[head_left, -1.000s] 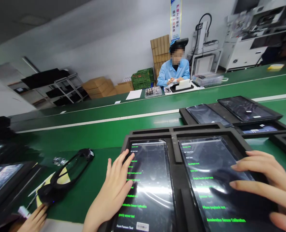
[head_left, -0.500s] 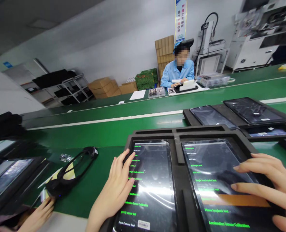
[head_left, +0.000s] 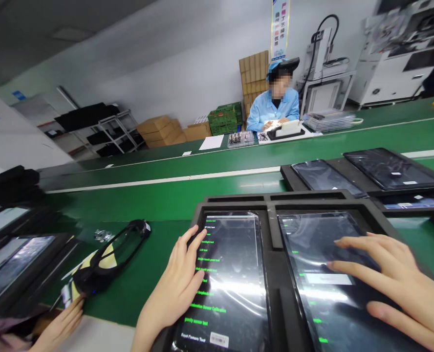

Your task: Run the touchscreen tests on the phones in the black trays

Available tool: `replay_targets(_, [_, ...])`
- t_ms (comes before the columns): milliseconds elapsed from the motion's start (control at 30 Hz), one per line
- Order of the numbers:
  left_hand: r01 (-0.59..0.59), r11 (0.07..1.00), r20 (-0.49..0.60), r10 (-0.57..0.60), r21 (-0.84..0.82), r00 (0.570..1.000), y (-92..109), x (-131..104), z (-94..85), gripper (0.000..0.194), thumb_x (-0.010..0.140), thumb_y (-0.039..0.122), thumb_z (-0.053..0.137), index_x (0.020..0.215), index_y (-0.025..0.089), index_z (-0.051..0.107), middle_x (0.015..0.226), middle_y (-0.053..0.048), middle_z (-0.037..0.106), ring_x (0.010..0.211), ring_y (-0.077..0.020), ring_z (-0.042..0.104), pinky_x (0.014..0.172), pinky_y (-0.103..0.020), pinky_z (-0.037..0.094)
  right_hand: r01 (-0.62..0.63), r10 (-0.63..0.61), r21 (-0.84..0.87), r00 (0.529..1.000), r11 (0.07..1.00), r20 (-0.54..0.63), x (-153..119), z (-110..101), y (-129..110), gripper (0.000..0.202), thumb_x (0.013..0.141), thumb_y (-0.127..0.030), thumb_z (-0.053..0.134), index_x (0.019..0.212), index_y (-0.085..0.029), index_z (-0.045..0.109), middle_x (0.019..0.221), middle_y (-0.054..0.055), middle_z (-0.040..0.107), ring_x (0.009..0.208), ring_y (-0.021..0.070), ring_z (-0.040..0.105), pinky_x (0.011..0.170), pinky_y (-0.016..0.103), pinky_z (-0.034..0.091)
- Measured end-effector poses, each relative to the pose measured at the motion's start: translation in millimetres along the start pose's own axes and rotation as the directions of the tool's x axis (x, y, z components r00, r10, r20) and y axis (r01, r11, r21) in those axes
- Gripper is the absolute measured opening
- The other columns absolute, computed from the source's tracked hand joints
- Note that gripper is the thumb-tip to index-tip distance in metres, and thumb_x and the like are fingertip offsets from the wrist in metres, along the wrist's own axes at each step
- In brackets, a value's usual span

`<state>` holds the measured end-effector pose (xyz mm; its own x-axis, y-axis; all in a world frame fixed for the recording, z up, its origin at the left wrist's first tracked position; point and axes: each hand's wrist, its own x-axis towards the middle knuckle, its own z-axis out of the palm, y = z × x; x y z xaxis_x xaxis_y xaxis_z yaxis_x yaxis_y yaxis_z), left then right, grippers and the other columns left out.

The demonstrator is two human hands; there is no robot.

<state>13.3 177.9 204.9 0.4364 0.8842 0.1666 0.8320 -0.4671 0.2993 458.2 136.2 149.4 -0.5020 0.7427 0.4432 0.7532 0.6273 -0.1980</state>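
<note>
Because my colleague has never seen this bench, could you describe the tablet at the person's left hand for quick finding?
On the green bench, find the nearest black tray. In its left half lies the tablet, with the person's left hand over its left edge. It shows a long, mostly green text list, while its right neighbour shows a pale box.

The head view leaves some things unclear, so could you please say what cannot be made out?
In the head view:
Left tablet: starts of some text lines, hidden by the left hand.
Right tablet: lower part, partly hidden by the right hand and cut by the bottom edge.
Label on the left tablet: print too small.
</note>
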Motion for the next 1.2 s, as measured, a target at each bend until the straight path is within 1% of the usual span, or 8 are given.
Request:
replay_targets(200, [-0.058,0.998,-0.03,0.058,0.029,0.998,-2.5,-1.3,-1.0,0.051,0.107,0.026,0.033,0.158,0.03,0.026,0.155,-0.008,0.046,0.144,-0.0263,0.045,0.125,-0.051,0.033,0.152,-0.145,-0.106,0.987,0.983,0.076,8.5,0.0,1.5,0.053,0.102,-0.062,0.044,0.148,-0.039,0.055,0.153,0.013,0.038,0.126,0.0449,0.045,0.096,0.071,0.039])
replay_targets(400, [-0.185,0.98,-0.104,0.191,0.069,0.976,-1.6,-0.3,-4.4,0.044,0.105,0.019,0.037,0.147,0.029,0.043,0.132,-0.001,0.067,0.126,-0.0191,0.062,0.127,-0.049,0.029,0.162,-0.162,-0.064,0.987,0.985,0.018,5.2,-1.7,1.8,0.05,0.103,-0.064,0.041,0.143,-0.04,0.06,0.152,0.01,0.038,0.131,0.0422,0.042,0.113,0.072,0.012])
replay_targets(533, [-0.237,0.969,-0.151,0.245,0.071,0.958,-1.1,-0.4,-5.2,0.042,0.103,0.015,0.039,0.142,0.027,0.048,0.127,0.001,0.07,0.122,-0.0162,0.063,0.128,-0.045,0.027,0.138,-0.136,-0.051,0.99,0.989,0.032,0.9,0.5,4.1,0.05,0.103,-0.064,0.041,0.144,-0.041,0.058,0.154,0.01,0.036,0.131,0.0434,0.041,0.112,0.073,0.013])
replay_targets(667, [-0.26,0.964,-0.062,0.264,0.056,0.963,-3.2,-1.8,-6.6,0.039,0.105,0.02,0.036,0.138,0.026,0.056,0.12,0.0,0.073,0.121,-0.0196,0.063,0.129,-0.052,0.023,0.105,-0.104,-0.049,0.994,0.993,0.015,-4.4,3.8,6.3,0.051,0.1,-0.066,0.045,0.143,-0.042,0.059,0.153,0.009,0.037,0.13,0.0466,0.039,0.107,0.077,0.02])
replay_targets(800, [-0.243,0.97,-0.044,0.244,0.031,0.969,-4.5,-2.7,-7.9,0.045,0.109,0.041,0.029,0.137,0.024,0.059,0.125,-0.005,0.071,0.122,-0.0242,0.062,0.128,-0.058,0.021,0.103,-0.104,-0.04,0.994,0.994,-0.015,-6.6,5.3,8.0,0.05,0.099,-0.066,0.047,0.141,-0.043,0.061,0.152,0.007,0.038,0.13,0.0465,0.038,0.109,0.077,0.018])
replay_targets(933, [-0.193,0.981,-0.081,0.192,-0.014,0.978,-3.0,-4.2,-7.0,0.055,0.109,0.055,0.022,0.141,0.025,0.056,0.134,-0.006,0.067,0.126,-0.0253,0.06,0.127,-0.055,0.026,0.11,-0.11,-0.027,0.994,0.994,-0.007,-6.2,5.8,9.3,0.05,0.099,-0.064,0.048,0.142,-0.042,0.059,0.152,0.007,0.039,0.13,0.0452,0.038,0.112,0.075,0.014])
replay_targets(1100, [-0.179,0.983,-0.083,0.175,-0.04,0.981,-2.0,-0.2,-5.7,0.051,0.109,0.049,0.026,0.144,0.025,0.054,0.14,-0.007,0.063,0.132,-0.026,0.056,0.125,-0.051,0.032,0.11,-0.111,-0.041,0.994,0.993,-0.019,-3.5,5.9,8.2,0.047,0.1,-0.062,0.047,0.139,-0.04,0.063,0.151,0.009,0.04,0.129,0.0458,0.04,0.108,0.075,0.021])
replay_targets(1200, [-0.169,0.985,-0.06,0.167,-0.033,0.984,0.1,18.6,-9.2,0.044,0.108,0.039,0.032,0.142,0.023,0.055,0.144,-0.008,0.06,0.135,-0.0256,0.054,0.12,-0.045,0.042,0.137,-0.139,-0.07,0.99,0.988,-0.023,3.8,2.0,4.9,0.047,0.101,-0.06,0.048,0.138,-0.036,0.064,0.148,0.012,0.043,0.126,0.0443,0.044,0.105,0.071,0.03])
